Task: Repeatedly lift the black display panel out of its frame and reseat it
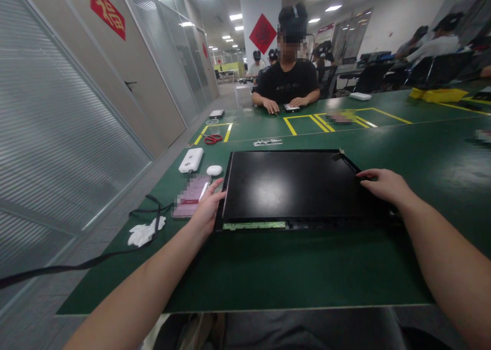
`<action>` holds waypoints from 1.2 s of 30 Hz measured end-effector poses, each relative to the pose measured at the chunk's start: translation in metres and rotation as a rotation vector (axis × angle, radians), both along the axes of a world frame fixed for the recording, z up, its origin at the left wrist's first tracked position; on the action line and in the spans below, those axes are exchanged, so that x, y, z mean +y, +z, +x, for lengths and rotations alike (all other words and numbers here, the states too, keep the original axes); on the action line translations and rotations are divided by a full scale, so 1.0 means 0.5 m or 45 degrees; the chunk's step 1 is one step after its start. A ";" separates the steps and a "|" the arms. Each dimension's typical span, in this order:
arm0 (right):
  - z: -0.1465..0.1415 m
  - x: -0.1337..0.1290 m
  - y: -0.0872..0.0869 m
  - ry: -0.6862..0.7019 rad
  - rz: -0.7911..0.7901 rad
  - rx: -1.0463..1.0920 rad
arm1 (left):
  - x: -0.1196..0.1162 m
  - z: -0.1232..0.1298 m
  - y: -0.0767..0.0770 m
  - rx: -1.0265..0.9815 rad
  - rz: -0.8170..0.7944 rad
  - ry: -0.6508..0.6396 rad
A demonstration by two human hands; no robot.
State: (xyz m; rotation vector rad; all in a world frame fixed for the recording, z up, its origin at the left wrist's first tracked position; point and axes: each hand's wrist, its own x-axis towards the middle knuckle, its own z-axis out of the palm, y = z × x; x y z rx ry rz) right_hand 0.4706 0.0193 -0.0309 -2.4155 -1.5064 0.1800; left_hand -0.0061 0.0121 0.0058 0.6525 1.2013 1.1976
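Note:
A black LCD screen panel in a thin dark frame lies in front of me on the green table. Along its near edge runs a green circuit strip, and a small tab sits at the far right corner. My left hand grips the panel's left edge, fingers on top and the rest partly hidden. On the opposite side, the thumb and forefinger of my right hand close on the right edge; its lower fingers are out of sight.
Left of the panel are a phone, white earbud case, power bank, crumpled tissue and black strap. Red-handled scissors and small white pieces lie beyond. Across the table sits a person handling a small device.

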 end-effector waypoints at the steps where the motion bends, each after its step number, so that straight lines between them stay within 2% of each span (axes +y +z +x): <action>1: 0.000 0.000 0.000 -0.003 -0.003 0.000 | -0.001 -0.001 -0.001 0.003 0.008 -0.006; 11: -0.002 0.001 0.004 -0.011 -0.044 -0.003 | -0.002 -0.001 -0.003 -0.031 0.057 -0.065; 16: -0.004 -0.001 0.005 0.017 -0.021 -0.008 | -0.004 -0.002 -0.008 0.043 0.086 -0.118; 21: -0.006 -0.002 0.006 0.007 -0.033 -0.008 | -0.012 0.001 0.000 0.037 0.119 -0.169; 24: -0.002 0.000 0.001 0.005 -0.031 -0.016 | -0.011 0.004 0.003 0.053 0.122 -0.147; 28: 0.002 0.003 -0.002 0.018 -0.019 -0.018 | -0.008 0.002 -0.007 0.129 0.137 -0.084; 33: -0.007 0.000 0.003 -0.004 -0.033 0.009 | -0.016 -0.001 -0.014 0.302 0.195 -0.206; 36: -0.009 -0.001 0.003 -0.007 -0.023 0.014 | -0.024 0.003 -0.008 0.382 0.242 -0.206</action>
